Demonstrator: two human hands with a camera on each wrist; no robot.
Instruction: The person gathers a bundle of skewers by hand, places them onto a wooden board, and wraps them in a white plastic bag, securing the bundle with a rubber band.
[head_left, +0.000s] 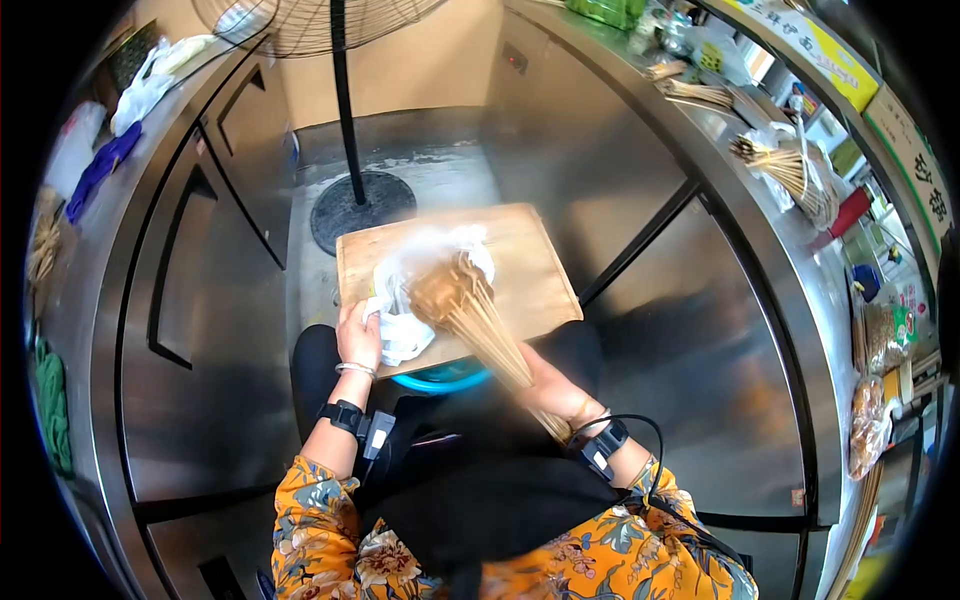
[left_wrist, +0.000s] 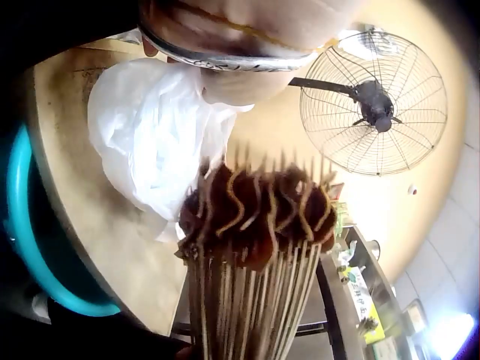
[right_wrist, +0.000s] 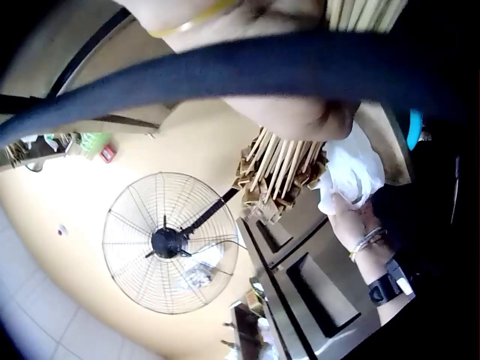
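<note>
My right hand (head_left: 553, 388) grips a thick bundle of wooden skewers (head_left: 492, 342) by their bare sticks. Brown, wavy folded pieces of food (left_wrist: 259, 214) are threaded on the far ends, which tilt up and left over the board. A crumpled white plastic bag (head_left: 404, 338) lies beside and behind the food ends. My left hand (head_left: 360, 338) pinches the edge of that bag at the board's left side. In the right wrist view, the left hand (right_wrist: 350, 223) shows with its fingers on the bag (right_wrist: 356, 169), while a dark cable crosses in front of the right hand.
The wooden board (head_left: 530, 265) sits over a teal basin (head_left: 440, 381) between the knees. Beyond it stands a fan on a round black base (head_left: 362, 210). Steel cabinets flank both sides. On the right counter lie more skewer bundles (head_left: 780, 168) and packages.
</note>
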